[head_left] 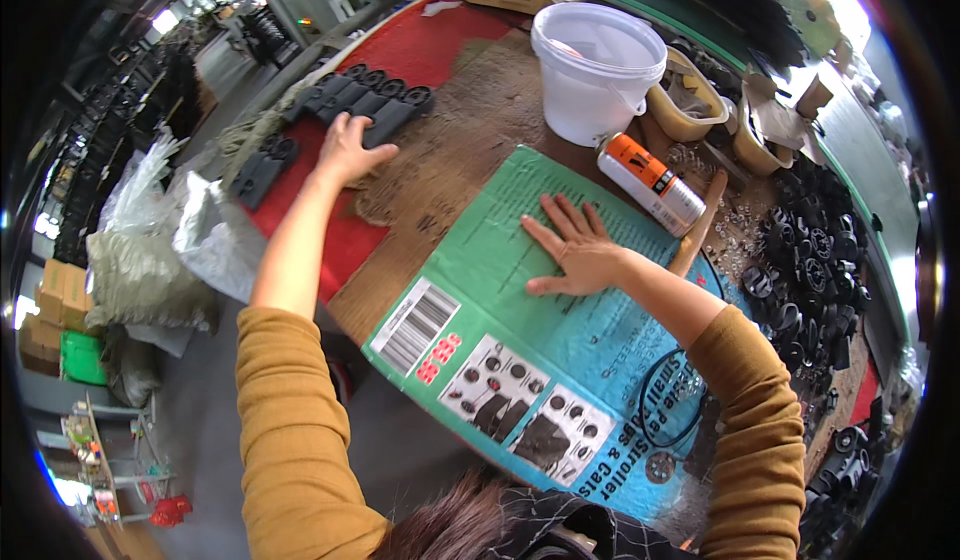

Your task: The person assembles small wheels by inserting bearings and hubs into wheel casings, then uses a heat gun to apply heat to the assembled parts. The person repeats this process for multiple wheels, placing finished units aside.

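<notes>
My left hand [352, 152] reaches to the near ends of a row of black plastic wheel brackets [365, 100]. Its fingers are spread, with the thumb held well out to the side, and the fingertips are at the brackets; whether they press on one I cannot tell. Flat on a green and blue printed cardboard sheet [470, 240] lies my right hand [575, 252], fingers apart and holding nothing. Two or so more dark brackets [265, 172] sit left of my left hand on red cloth. An orange and white spray can [650, 182] lies beyond my right hand.
Behind the sheet stands a white plastic bucket [590, 85], with cream tubs [690, 100] beside it. Loose small black wheels and parts [810, 260] heap up on the right. A wooden-handled tool [702, 222] lies beside the can. Plastic bags [150, 250] hang past the table's left edge.
</notes>
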Demonstrator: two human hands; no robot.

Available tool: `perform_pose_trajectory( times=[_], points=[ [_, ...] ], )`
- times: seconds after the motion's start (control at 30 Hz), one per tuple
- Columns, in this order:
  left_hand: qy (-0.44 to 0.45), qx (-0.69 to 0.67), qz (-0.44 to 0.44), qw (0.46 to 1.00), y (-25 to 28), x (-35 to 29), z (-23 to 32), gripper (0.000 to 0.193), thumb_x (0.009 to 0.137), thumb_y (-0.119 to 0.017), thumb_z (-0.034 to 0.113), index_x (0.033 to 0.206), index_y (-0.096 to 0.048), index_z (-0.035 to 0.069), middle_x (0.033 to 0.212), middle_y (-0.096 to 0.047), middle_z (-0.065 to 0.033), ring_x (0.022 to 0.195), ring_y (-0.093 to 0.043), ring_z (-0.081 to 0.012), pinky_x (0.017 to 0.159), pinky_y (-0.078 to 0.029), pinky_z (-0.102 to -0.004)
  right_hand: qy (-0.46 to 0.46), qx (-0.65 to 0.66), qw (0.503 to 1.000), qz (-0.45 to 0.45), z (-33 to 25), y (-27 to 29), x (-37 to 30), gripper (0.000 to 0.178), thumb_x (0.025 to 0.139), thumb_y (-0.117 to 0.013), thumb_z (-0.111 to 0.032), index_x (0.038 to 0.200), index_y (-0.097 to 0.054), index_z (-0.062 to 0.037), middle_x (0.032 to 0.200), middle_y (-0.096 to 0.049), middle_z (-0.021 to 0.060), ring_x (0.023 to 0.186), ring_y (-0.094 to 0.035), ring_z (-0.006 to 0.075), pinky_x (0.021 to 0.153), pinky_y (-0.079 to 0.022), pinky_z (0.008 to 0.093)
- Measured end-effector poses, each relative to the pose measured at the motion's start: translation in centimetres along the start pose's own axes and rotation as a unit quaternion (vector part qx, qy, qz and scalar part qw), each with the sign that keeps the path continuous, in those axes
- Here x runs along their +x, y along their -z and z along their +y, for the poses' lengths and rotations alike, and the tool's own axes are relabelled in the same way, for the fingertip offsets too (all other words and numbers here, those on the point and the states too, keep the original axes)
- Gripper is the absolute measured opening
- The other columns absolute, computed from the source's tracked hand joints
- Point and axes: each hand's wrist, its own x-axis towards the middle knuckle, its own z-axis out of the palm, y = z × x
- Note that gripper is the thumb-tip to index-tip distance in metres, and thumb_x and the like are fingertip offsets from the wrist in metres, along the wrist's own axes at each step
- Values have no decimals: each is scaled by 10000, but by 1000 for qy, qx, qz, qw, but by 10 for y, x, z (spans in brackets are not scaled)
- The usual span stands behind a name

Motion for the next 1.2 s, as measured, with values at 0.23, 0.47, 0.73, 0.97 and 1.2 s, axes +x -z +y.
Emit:
perform_pose_trajectory(
  times=[0.23,0.47,0.73,0.97,1.2],
  points=[
    [118,38,-250,960,-10,100,-13,1104,524,-783,714,1467,-418,271,1586,-129,-235,1438,-198,-449,1152,-250,-519,3,91,994,-53,7,7,3,994,830,-269,-848,1562,-128,-191,1614,27,187,1489,96,341,1178,48,531],
    [81,61,-168,981,12,7,42,889,589,-779,610,1374,-527,275,1545,-257,-180,1375,-319,-420,1097,-298,-552,-19,206,978,-41,12,8,4,822,916,-139,-759,1557,-171,-245,1633,-8,90,1504,54,252,1185,51,475],
    [-29,-60,-80,995,37,-118,117,655,627,-785,405,1214,-612,174,1139,-601,-140,1105,-560,-360,956,-426,-505,-70,178,981,-13,7,7,9,756,945,-126,-718,1555,-183,-275,1636,-67,28,1507,-2,205,1190,11,436],
    [-162,-169,-164,958,52,-243,177,711,697,-792,466,1200,-530,37,1112,-542,-191,1034,-534,-369,933,-435,-471,-67,216,974,-31,8,11,8,754,942,-117,-723,1551,-204,-288,1633,-102,7,1505,-35,172,1193,-11,399],
    [-258,-136,-161,943,42,-246,212,641,793,-700,536,1206,-546,71,1106,-569,-128,1088,-510,-340,955,-387,-492,-68,232,970,-25,10,6,9,764,942,-122,-724,1551,-205,-270,1635,-79,15,1505,-6,172,1190,9,398]
  ],
)
